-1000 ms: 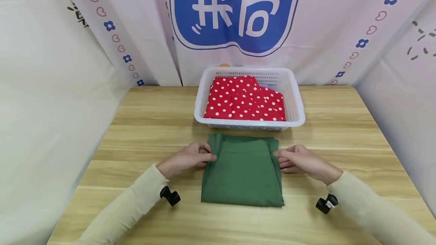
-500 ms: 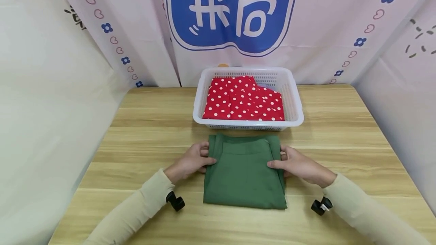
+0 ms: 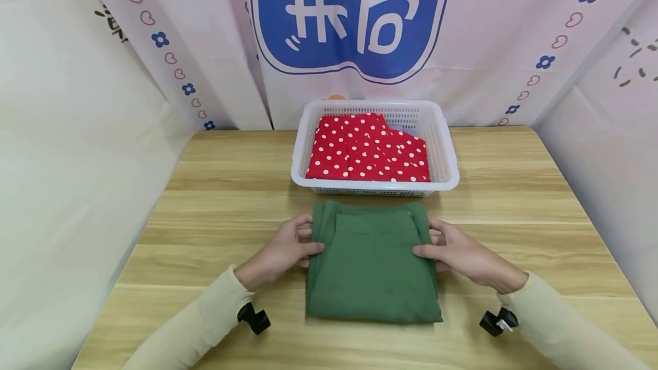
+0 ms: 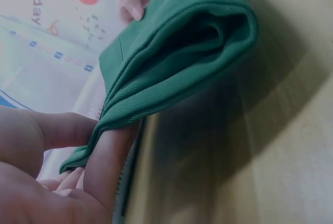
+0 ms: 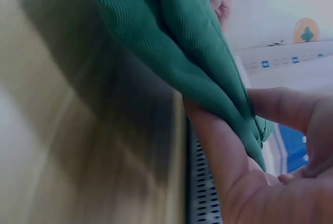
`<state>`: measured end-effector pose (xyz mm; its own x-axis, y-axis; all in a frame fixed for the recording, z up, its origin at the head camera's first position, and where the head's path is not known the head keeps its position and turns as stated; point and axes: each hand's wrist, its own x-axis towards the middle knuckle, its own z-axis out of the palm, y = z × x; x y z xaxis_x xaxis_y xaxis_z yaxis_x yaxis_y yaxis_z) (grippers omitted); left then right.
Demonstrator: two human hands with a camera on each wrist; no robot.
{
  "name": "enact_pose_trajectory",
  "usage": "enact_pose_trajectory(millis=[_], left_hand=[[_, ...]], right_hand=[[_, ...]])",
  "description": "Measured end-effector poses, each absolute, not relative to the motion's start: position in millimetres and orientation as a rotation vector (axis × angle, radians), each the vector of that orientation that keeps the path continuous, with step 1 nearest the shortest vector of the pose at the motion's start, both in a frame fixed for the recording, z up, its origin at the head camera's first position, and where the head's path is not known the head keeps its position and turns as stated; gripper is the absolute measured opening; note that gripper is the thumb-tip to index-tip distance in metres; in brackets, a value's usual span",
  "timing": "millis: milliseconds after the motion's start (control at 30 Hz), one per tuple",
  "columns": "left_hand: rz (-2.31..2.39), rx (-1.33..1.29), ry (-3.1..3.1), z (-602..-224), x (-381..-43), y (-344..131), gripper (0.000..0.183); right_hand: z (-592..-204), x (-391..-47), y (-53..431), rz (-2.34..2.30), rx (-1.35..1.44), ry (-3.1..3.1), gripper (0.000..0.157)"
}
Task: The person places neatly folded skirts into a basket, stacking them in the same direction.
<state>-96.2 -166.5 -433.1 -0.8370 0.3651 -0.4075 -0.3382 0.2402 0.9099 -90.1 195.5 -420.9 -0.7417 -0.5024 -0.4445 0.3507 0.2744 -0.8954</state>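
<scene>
A folded green garment [image 3: 375,267], several layers thick, is held up off the table between both hands, its shadow showing beneath it in the wrist views. My left hand [image 3: 285,250] pinches its left edge, thumb on top and fingers underneath. On the opposite edge my right hand [image 3: 465,256] grips the same way. In the left wrist view the rolled layers of the green garment [image 4: 177,52] show end-on above the wood. The right wrist view has the thumb and fingers of the right hand [image 5: 260,182] closed round the fabric [image 5: 182,57].
Just beyond the garment stands a white plastic basket [image 3: 447,153] holding a folded red polka-dot cloth [image 3: 365,150]. The wooden table [image 3: 221,187] reaches back to a printed white curtain [image 3: 478,44]. Black straps with small devices [image 3: 254,318] sit on both wrists.
The right hand has gone from the garment's edge to a grip with the thumb on top. The green garment has risen from the table and appears larger and slightly nearer.
</scene>
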Motion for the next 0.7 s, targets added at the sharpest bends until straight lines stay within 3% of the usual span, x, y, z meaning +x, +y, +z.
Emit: enact_pose_trajectory(millis=[367, 700], left_hand=[[1.74, 0.185, 1.933, -390.3, -87.4, -171.0, 0.043], [1.842, 0.185, 1.966, -361.8, -115.2, -171.8, 0.047]], right_hand=[[-380.3, -87.6, 202.0, -1.535, -0.222, 1.937, 0.073], [-343.8, -112.6, 198.9, -1.504, -0.219, 2.067, 0.079]])
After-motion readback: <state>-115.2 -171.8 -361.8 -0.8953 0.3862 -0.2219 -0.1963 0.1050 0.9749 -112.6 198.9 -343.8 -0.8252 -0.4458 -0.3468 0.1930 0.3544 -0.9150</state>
